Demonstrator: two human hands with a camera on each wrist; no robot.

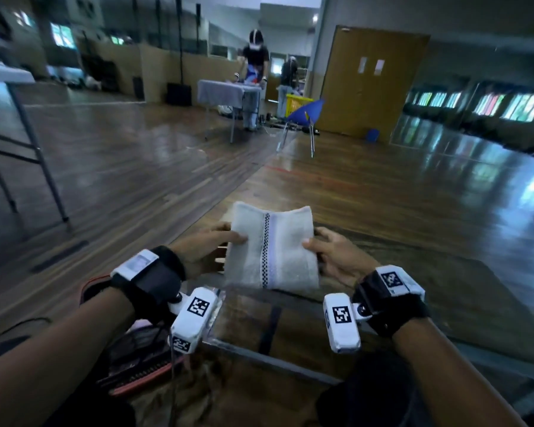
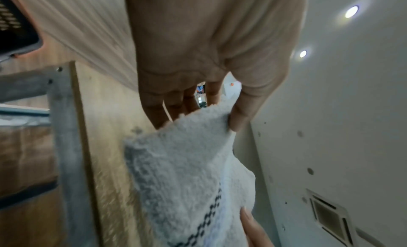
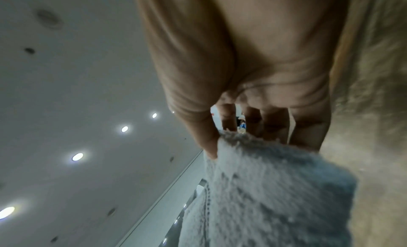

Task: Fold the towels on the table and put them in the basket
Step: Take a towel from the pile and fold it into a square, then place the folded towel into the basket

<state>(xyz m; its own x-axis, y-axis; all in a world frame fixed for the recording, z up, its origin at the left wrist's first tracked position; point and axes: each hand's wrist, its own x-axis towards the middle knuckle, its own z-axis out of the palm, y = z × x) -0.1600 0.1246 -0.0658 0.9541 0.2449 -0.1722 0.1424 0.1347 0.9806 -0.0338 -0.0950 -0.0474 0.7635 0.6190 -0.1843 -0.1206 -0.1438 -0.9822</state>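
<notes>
A folded white towel (image 1: 272, 248) with a dark checked stripe down its middle is held up in the air between both hands. My left hand (image 1: 210, 245) pinches its left edge, thumb on top and fingers underneath. My right hand (image 1: 330, 251) pinches the right edge the same way. In the left wrist view the thumb and fingers clamp the towel (image 2: 189, 163), and the right thumb tip shows at the bottom. The right wrist view shows the fingers closed over the fluffy towel edge (image 3: 275, 189). A dark basket with a red rim (image 1: 136, 365) sits low at the left, mostly hidden by my left arm.
A clear-topped table with a grey frame (image 1: 259, 355) lies just below the towel. Wooden floor stretches ahead. A blue chair (image 1: 305, 114) and another table (image 1: 225, 90) with people stand far back. A table leg (image 1: 40, 161) stands at the left.
</notes>
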